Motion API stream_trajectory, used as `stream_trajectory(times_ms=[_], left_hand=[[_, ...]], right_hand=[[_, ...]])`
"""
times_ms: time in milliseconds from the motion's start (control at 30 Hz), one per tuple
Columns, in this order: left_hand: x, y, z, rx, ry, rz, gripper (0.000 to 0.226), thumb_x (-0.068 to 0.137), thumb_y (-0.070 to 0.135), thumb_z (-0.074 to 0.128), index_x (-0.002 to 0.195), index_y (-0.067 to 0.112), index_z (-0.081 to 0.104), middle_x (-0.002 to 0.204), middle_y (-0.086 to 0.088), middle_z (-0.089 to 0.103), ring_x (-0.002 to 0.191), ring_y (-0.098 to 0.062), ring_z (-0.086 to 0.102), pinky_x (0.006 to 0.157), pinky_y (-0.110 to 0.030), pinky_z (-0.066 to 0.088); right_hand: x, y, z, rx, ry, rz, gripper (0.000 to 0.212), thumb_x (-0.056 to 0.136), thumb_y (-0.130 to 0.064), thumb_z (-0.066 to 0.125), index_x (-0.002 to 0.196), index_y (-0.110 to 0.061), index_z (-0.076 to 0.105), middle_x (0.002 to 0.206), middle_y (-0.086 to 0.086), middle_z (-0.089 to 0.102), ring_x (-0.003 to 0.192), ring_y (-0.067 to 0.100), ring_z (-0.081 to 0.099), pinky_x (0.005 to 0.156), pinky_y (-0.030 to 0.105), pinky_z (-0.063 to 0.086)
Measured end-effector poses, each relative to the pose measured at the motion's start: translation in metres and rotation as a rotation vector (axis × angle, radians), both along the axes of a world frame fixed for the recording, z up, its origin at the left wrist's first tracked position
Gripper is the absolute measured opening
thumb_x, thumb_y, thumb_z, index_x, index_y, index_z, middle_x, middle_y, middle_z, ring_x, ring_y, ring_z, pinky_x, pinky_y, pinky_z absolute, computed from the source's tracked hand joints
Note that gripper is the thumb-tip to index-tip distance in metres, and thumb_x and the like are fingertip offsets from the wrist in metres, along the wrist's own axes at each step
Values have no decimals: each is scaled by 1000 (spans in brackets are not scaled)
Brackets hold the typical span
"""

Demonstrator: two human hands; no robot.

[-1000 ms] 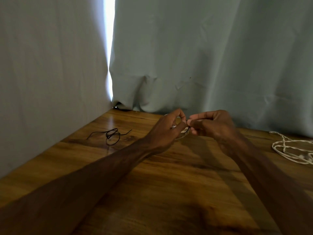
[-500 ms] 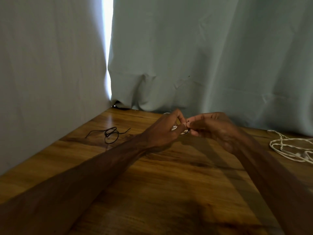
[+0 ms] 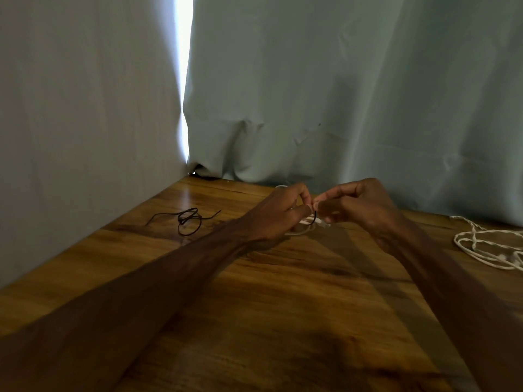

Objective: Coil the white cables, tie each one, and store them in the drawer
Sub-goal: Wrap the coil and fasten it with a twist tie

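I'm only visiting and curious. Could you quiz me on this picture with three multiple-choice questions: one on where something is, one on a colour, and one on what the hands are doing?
1. Where does the loose white cable lie?
A. far right on the table
B. on the floor
C. in a drawer

2. What colour is the thin cord at the table's left side?
A. white
B. red
C. black

3. What are the left hand and right hand doing?
A. lying flat
B. both pinching a small white coil
C. hanging down

Answers:
1 A, it sprawls by the right edge.
2 C, it shows dark against the wood.
3 B, the fingertips meet at the coil.
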State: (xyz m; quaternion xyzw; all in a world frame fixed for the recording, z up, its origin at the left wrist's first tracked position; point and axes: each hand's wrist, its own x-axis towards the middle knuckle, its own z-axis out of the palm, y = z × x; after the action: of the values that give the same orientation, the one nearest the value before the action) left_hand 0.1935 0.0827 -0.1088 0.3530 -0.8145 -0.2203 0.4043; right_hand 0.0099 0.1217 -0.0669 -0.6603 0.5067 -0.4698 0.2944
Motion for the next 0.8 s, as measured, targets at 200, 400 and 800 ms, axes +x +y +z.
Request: stream_trajectory(times_ms=[200,400,800], left_hand=[[-3,0,0,58,48,-12,12,102,24,52,94,19,60,64,3,56,58,-13,49,58,-37,47],[-8,-3,-2,321,288,-72,12,97,12,50,97,15,62,86,-16,66,65,-15,56,59,-30,46],[-8,-18,3,572,349,-184,33,105,0,40,79,8,59,54,5,54,36,1,38,39,-12,31]], right_hand=[[1,0,-3,21,-67,25,8,85,3,72,88,2,79,81,19,77,79,32,77,84,43,63],[6,-3,-4,-126,42,-63,10,86,3,71,84,-3,78,75,13,77,72,28,78,78,46,65],[9,-10,-11,-446,379,-79,13,86,-9,75,84,-21,75,79,-11,73,77,2,68,63,6,45]])
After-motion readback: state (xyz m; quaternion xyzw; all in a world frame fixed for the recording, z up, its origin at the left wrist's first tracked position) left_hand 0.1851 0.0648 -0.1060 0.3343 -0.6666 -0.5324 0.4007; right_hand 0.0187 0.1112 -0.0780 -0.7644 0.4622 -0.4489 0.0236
